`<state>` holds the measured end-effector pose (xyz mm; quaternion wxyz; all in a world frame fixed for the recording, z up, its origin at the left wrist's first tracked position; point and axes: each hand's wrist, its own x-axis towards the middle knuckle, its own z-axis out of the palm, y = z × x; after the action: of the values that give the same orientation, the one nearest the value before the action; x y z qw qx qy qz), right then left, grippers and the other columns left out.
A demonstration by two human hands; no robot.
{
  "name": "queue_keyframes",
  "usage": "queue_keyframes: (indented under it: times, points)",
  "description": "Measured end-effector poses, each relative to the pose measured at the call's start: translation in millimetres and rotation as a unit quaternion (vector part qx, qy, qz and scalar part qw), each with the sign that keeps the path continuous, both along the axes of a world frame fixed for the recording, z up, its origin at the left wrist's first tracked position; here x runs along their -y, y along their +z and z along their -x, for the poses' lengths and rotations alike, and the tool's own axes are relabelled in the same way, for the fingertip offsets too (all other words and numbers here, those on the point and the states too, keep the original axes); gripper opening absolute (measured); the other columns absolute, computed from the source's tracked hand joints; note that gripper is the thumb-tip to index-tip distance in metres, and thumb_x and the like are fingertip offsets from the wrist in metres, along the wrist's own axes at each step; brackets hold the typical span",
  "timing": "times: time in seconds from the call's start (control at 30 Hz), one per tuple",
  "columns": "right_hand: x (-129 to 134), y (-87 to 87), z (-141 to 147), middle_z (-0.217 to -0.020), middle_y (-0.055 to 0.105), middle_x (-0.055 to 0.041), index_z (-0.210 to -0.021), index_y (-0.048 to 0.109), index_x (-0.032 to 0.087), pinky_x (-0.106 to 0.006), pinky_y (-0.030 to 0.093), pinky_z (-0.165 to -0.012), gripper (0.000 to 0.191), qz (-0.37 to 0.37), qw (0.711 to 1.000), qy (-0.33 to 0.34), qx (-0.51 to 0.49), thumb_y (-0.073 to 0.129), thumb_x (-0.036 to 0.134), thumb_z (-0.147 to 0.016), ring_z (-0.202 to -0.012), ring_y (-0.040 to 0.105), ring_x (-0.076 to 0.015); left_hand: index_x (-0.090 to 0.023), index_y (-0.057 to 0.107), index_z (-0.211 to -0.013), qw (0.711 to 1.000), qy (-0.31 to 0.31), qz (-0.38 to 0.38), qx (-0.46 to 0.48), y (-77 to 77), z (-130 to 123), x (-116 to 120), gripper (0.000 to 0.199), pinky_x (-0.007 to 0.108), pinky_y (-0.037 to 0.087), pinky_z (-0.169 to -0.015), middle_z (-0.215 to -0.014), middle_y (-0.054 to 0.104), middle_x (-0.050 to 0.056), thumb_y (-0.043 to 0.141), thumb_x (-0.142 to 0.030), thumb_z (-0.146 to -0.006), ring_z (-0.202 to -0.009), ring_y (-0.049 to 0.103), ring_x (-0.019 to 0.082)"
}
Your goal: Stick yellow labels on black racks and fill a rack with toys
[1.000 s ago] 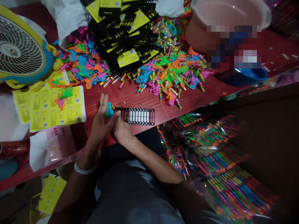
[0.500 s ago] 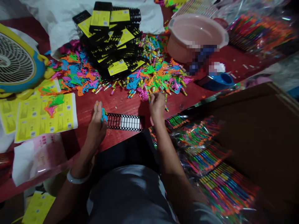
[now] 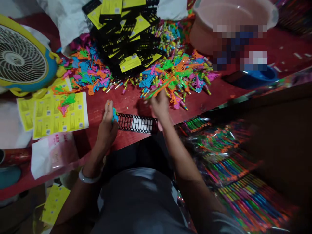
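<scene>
A black plastic rack (image 3: 125, 122) with many slots lies at the table's front edge, a white patch showing through part of it. My left hand (image 3: 107, 121) is closed at the rack's left end, with a small blue plastic piece (image 3: 115, 115) between fingers and thumb. Over the front of a pile of bright plastic pieces (image 3: 181, 70), my right hand (image 3: 160, 104) is closed on a long green and orange plastic piece (image 3: 161, 89), blurred by motion. Its fingertips are partly hidden. Short striped tubes (image 3: 170, 39) lie among the pile.
Black racks with yellow cards (image 3: 130, 61) are stacked behind. A fan (image 3: 23, 57) and yellow printed sheets (image 3: 58, 122) sit left. A pink basin (image 3: 202, 35) and a blue container (image 3: 258, 78) stand right. Bagged colourful sticks (image 3: 246, 198) lie below the table's right edge.
My right hand has lifted slightly and now shows a green and orange piece in it. My left hand stays at the rack's end. The whole view has shifted.
</scene>
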<state>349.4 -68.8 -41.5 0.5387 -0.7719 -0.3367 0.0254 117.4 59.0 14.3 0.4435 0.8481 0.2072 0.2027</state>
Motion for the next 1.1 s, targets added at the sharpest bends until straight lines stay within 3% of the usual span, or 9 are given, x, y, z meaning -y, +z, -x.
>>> queue_keyframes:
  times: [0.07,0.17,0.27,0.43,0.57,0.7,0.87,1.1]
  points:
    - [-28.6,-8.8,39.3,-0.082,0.066,-0.0007,-0.107,0.052,0.023,-0.029,0.057,-0.063,0.024,-0.045,0.974,0.137,-0.172,0.049,0.047,-0.102,-0.068,0.067,-0.0161,-0.017,0.027,-0.165,1.0,-0.005,-0.009,-0.007,-0.8,0.0,-1.5,0.074,0.045,0.005,-0.132,-0.175,0.015,0.012,0.055,-0.028,-0.097,-0.162,0.008,0.026]
    - [-59.2,-17.1,76.0,-0.082,0.068,-0.0003,-0.102,0.053,0.022,-0.028,0.057,-0.063,0.01,-0.024,0.941,0.206,-0.268,0.051,0.03,-0.097,-0.062,0.066,-0.0151,-0.021,0.024,-0.166,1.0,-0.011,-0.023,-0.012,-3.5,0.5,-2.9,0.075,0.045,0.007,-0.132,-0.175,0.013,0.01,0.054,-0.027,-0.097,-0.162,0.007,0.025]
    - [-66.3,-16.2,83.7,-0.083,0.069,-0.0015,-0.103,0.054,0.02,-0.031,0.056,-0.074,0.014,0.032,0.96,0.2,-0.195,0.047,0.015,-0.091,-0.068,0.067,-0.0171,-0.024,0.023,-0.166,0.999,-0.015,-0.035,-0.002,-5.9,0.0,-1.7,0.073,0.047,0.009,-0.131,-0.175,0.012,0.008,0.051,-0.023,-0.098,-0.162,0.01,0.025]
    - [-59.9,-3.2,86.4,-0.103,0.07,-0.0086,-0.112,0.054,0.019,-0.033,0.053,-0.085,0.022,0.13,0.972,0.184,-0.062,0.052,0.014,-0.091,-0.093,0.067,-0.0227,-0.026,0.02,-0.166,0.998,-0.028,-0.055,0.008,-8.1,0.0,0.4,0.073,0.05,0.009,-0.131,-0.175,0.014,0.01,0.047,-0.018,-0.099,-0.162,0.012,0.025]
    - [-60.5,8.9,97.6,-0.116,0.069,-0.0117,-0.119,0.054,0.018,-0.034,0.054,-0.086,0.023,0.209,0.961,0.176,-0.038,0.05,0.017,-0.096,-0.101,0.068,-0.0241,-0.027,0.017,-0.167,0.996,-0.048,-0.074,0.019,-10.2,3.8,-3.0,0.074,0.051,0.007,-0.131,-0.175,0.013,0.01,0.046,-0.017,-0.1,-0.162,0.008,0.025]
    - [-63.1,19.9,101.3,-0.116,0.069,-0.0095,-0.117,0.057,0.02,-0.032,0.055,-0.086,0.02,0.246,0.952,0.181,-0.012,0.054,0.019,-0.097,-0.103,0.068,-0.0234,-0.027,0.014,-0.167,0.995,-0.062,-0.077,0.026,-11.6,3.9,-5.5,0.077,0.049,0.009,-0.131,-0.176,0.01,0.01,0.047,-0.016,-0.099,-0.162,0.008,0.025]
    - [-60.5,30.0,97.6,-0.118,0.07,-0.011,-0.123,0.056,0.018,-0.032,0.055,-0.082,0.027,0.283,0.943,0.174,-0.021,0.051,0.014,-0.097,-0.101,0.07,-0.0241,-0.027,0.018,-0.167,0.997,-0.035,-0.058,0.036,-13.7,0.8,-2.4,0.075,0.049,0.011,-0.131,-0.175,0.015,0.011,0.049,-0.018,-0.099,-0.162,0.012,0.025]
    - [-57.4,22.5,96.6,-0.119,0.071,-0.0135,-0.131,0.052,0.015,-0.034,0.055,-0.084,0.035,0.322,0.93,0.177,-0.011,0.053,0.014,-0.095,-0.102,0.07,-0.0265,-0.031,0.01,-0.167,0.992,-0.05,-0.096,0.063,-17.1,5.1,5.0,0.075,0.046,0.017,-0.131,-0.176,0.012,0.01,0.042,-0.015,-0.102,-0.162,0.009,0.022]
